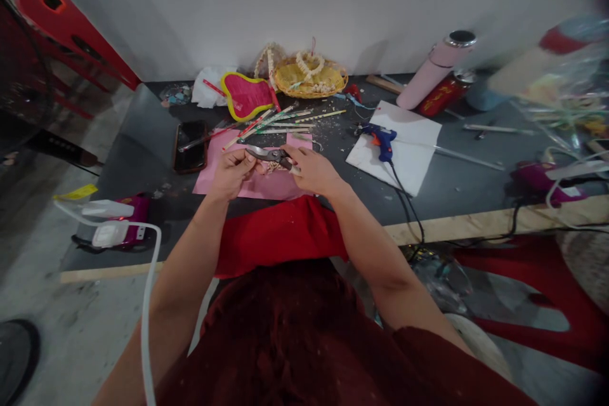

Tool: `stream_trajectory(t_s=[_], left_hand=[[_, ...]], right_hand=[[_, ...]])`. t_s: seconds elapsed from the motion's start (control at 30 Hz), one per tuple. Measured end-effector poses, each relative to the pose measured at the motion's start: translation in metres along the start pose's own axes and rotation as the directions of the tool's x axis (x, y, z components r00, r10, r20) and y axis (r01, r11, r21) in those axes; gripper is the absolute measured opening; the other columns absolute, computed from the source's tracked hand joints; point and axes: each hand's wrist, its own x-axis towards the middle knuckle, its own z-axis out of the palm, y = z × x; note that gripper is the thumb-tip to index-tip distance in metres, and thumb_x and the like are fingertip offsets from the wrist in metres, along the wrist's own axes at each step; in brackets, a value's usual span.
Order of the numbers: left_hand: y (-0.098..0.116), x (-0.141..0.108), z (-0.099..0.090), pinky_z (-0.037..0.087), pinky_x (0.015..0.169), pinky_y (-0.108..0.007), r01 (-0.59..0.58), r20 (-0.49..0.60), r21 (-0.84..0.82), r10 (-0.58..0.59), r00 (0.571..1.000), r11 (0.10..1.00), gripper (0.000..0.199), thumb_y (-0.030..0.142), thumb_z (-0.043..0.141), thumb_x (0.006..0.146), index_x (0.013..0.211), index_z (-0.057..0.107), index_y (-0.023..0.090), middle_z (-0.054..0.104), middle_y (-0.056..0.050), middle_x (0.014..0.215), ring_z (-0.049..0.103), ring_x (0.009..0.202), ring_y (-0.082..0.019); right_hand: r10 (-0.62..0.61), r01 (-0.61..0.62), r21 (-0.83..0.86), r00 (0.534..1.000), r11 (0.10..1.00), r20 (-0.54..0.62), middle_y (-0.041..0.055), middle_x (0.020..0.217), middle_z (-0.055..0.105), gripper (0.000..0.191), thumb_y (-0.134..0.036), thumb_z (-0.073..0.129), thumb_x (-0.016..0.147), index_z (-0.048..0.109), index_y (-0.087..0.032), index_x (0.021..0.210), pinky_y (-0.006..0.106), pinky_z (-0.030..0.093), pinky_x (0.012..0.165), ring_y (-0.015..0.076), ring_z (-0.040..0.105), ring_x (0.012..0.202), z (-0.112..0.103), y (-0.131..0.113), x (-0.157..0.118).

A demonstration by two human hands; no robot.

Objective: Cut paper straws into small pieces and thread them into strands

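Observation:
My right hand (311, 169) is wrapped round the handles of a pair of pruning shears (272, 155), whose blades point left. My left hand (233, 172) is closed in a pinch by the blade tips; what lies between its fingers is too small to make out. Both hands are over pink paper (209, 179), with a small heap of pale cut pieces (275, 167) below the shears. Just beyond them lie several thin patterned sticks (280, 124), some red and white, some green and white.
A blue glue gun (382, 139) rests on a white board (421, 136) at right, its cord hanging over the table edge. Behind stand a yellow basket (285, 79), a pink bottle (435, 70) and a red can (442, 94). A phone (190, 146) lies left.

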Motion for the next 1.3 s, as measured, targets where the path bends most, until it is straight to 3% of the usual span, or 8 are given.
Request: stream_trajectory(t_s=[0.2,0.37,0.7,0.93,1.17,1.3], left_hand=[[-0.001,0.0,0.0,0.016,0.034,-0.017,-0.002,-0.008,-0.018,0.002,1.0,1.0,0.034,0.044,0.082,0.066,0.065,0.066,0.014,0.067,-0.004,0.056,0.031,0.032,-0.001],[-0.005,0.001,0.001,0.015,0.032,-0.018,-0.058,-0.026,0.048,0.059,0.998,0.997,0.033,0.045,0.078,0.071,0.067,0.065,0.015,0.068,-0.004,0.058,0.029,0.031,-0.001],[-0.012,0.001,-0.001,0.02,0.036,-0.019,-0.142,0.015,0.099,0.141,0.99,0.985,0.033,0.045,0.075,0.076,0.07,0.068,0.014,0.069,-0.005,0.06,0.033,0.035,-0.002],[-0.011,0.003,-0.002,0.027,0.038,-0.019,-0.173,0.01,0.143,0.174,0.985,0.974,0.032,0.045,0.076,0.074,0.068,0.068,0.015,0.07,-0.005,0.063,0.039,0.039,-0.004],[-0.008,0.0,-0.002,0.022,0.036,-0.019,-0.079,0.064,0.104,0.073,0.995,0.991,0.034,0.048,0.075,0.074,0.072,0.068,0.015,0.069,-0.005,0.06,0.036,0.036,-0.003],[-0.004,-0.001,0.0,0.02,0.035,-0.018,-0.022,0.044,0.084,0.018,0.999,0.996,0.038,0.051,0.078,0.069,0.072,0.067,0.015,0.067,-0.004,0.056,0.035,0.034,-0.003]], right_hand=[[0.069,-0.068,-0.038,0.998,0.997,0.013,0.0116,0.115,0.063,0.061,-0.023,0.046,0.082,0.038,-0.022,0.143,0.034,0.045,0.078,0.0248,0.06,0.095,-0.006,-0.007,-0.002],[0.055,-0.055,0.001,0.997,0.999,0.049,0.0121,0.118,0.064,0.059,-0.028,0.046,0.085,0.038,-0.022,0.143,0.036,0.046,0.078,0.0249,0.062,0.092,-0.002,-0.002,-0.002],[-0.04,0.033,0.109,0.997,0.994,0.06,0.0115,0.121,0.063,0.058,-0.025,0.046,0.085,0.04,-0.019,0.143,0.036,0.046,0.084,0.0248,0.06,0.102,-0.005,0.007,-0.005],[0.02,-0.019,0.05,1.0,0.999,-0.023,0.014,0.132,0.055,0.069,-0.021,0.049,0.079,0.035,-0.02,0.147,0.04,0.043,0.09,0.0293,0.052,0.115,-0.002,0.005,-0.002],[0.008,-0.008,0.014,0.999,1.0,-0.044,0.0141,0.135,0.051,0.073,-0.02,0.05,0.078,0.031,-0.021,0.149,0.047,0.04,0.095,0.0328,0.046,0.121,-0.002,0.005,-0.002],[0.004,-0.003,0.013,1.0,1.0,-0.009,0.014,0.132,0.053,0.072,-0.021,0.051,0.079,0.03,-0.021,0.149,0.043,0.042,0.092,0.0311,0.049,0.117,-0.002,0.005,-0.001]])
